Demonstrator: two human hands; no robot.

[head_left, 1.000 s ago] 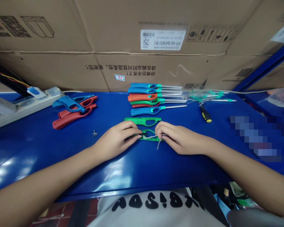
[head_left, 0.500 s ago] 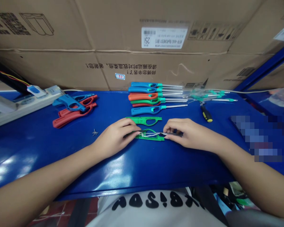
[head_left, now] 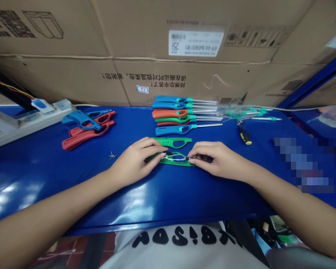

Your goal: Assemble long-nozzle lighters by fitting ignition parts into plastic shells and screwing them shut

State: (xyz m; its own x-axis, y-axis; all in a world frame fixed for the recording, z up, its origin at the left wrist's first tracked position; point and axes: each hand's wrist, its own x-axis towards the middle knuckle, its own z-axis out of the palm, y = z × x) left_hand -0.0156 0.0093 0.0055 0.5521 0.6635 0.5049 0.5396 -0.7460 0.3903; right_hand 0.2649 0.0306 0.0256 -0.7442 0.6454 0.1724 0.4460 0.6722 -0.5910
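On the blue table lies an open green lighter shell half (head_left: 177, 163) with a finger loop. White wires (head_left: 175, 158) run across it between my hands. Fingers of my left hand (head_left: 141, 158) are closed at the shell's left end, on a small black part (head_left: 168, 152) joined to the wires. My right hand (head_left: 212, 157) pinches the dark end of the wires (head_left: 187, 158) over the shell's right end; what lies under its fingers is mostly hidden. Just behind, the other green shell half (head_left: 175, 142) rests flat, its left end covered by my left hand.
Several long-nosed lighters (head_left: 173, 130) in blue, orange, green and red lie behind. Metal tubes with teal parts (head_left: 252, 111) and a black-yellow screwdriver (head_left: 244, 135) are at right. Left are red and blue shells (head_left: 85, 136), small screws (head_left: 112, 155) and a power strip (head_left: 39, 119). Cardboard (head_left: 145, 71) stands behind.
My right hand has moved slightly left, its fingertips now at the dark wire end over the green shell. My left hand stays nearly in place, still pinching.
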